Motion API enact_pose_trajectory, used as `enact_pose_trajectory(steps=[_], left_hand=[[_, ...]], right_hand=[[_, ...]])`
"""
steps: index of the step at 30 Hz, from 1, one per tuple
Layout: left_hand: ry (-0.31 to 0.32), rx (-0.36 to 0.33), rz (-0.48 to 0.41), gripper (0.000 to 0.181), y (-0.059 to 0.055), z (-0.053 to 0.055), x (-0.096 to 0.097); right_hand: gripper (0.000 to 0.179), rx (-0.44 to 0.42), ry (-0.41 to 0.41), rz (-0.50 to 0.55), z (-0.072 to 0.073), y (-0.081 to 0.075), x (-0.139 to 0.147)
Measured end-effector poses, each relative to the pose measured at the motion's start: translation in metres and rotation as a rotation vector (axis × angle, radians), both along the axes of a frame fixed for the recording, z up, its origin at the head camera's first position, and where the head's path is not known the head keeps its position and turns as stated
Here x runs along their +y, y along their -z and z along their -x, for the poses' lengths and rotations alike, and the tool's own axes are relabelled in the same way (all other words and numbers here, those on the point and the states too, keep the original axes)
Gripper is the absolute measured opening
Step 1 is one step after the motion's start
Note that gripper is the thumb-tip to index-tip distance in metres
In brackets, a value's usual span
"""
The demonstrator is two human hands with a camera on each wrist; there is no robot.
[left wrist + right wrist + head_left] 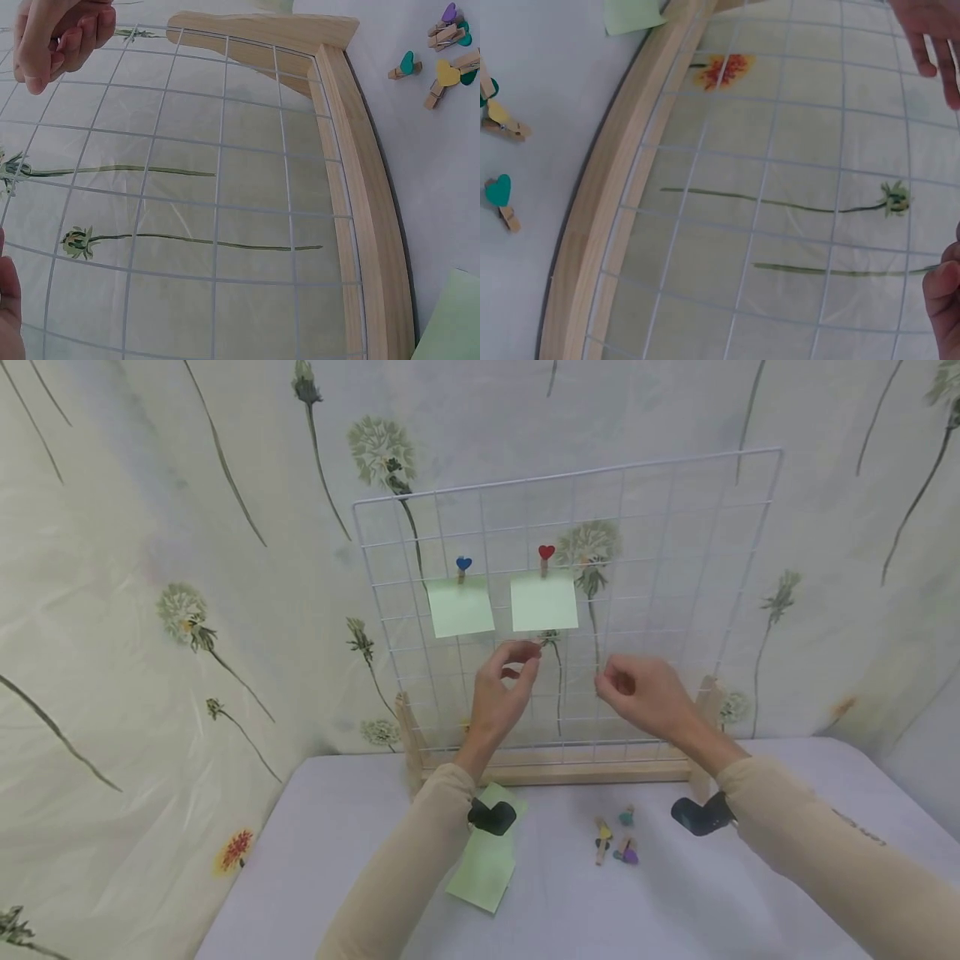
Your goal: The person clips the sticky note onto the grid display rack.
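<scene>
Two pale green sticky notes hang on a white wire grid [652, 602]. The left note [461, 610] is under a clothespin with a blue heart [464, 564], the right note [544, 603] under one with a red heart [546, 553]. My left hand [506, 681] is just below the right note, its fingers loosely bent and apart from the thumb, holding nothing visible. To its right, my right hand [645, 693] is raised in front of the grid with fingers curled and thumb against them. Nothing shows in its grasp in the left wrist view either.
The grid stands in a wooden base [592, 772] at the back of the white-covered table [555, 910]. Several heart clothespins [602, 841] lie in front of it. More green notes [480, 872] lie by my left forearm. A flower-patterned curtain [247, 485] hangs behind.
</scene>
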State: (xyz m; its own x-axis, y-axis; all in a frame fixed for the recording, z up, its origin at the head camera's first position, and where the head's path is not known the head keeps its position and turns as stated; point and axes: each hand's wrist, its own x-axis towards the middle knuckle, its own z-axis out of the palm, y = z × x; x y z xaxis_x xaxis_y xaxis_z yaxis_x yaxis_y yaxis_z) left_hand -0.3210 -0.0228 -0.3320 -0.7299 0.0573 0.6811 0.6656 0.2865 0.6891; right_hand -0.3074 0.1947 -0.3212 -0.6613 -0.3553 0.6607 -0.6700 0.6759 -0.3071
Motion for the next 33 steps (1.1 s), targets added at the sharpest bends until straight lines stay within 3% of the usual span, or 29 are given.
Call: enact_pose_trajectory(steps=[12, 19, 26, 32, 33], left_hand=[[-0.045, -0.079, 0.026, 0.017, 0.017, -0.001, -0.015], [-0.025, -0.087, 0.031, 0.019, 0.03, 0.001, -0.023], [-0.021, -0.18, 0.083, 0.017, 0.045, -0.001, -0.032], [-0.027, -0.242, 0.047, 0.017, 0.056, -0.003, -0.039], [-0.026, -0.254, 0.043, 0.018, 0.054, -0.007, -0.039]], right_hand=[[0.025, -0.013, 0.004, -0.017, 0.0, 0.013, 0.007], [0.022, -0.057, 0.015, -0.021, -0.003, 0.018, 0.009], [0.022, -0.062, 0.048, 0.005, -0.004, 0.025, 0.012], [0.022, -0.08, 0.068, 0.019, -0.006, 0.033, 0.015], [0.022, -0.079, 0.068, 0.019, -0.006, 0.034, 0.015]])
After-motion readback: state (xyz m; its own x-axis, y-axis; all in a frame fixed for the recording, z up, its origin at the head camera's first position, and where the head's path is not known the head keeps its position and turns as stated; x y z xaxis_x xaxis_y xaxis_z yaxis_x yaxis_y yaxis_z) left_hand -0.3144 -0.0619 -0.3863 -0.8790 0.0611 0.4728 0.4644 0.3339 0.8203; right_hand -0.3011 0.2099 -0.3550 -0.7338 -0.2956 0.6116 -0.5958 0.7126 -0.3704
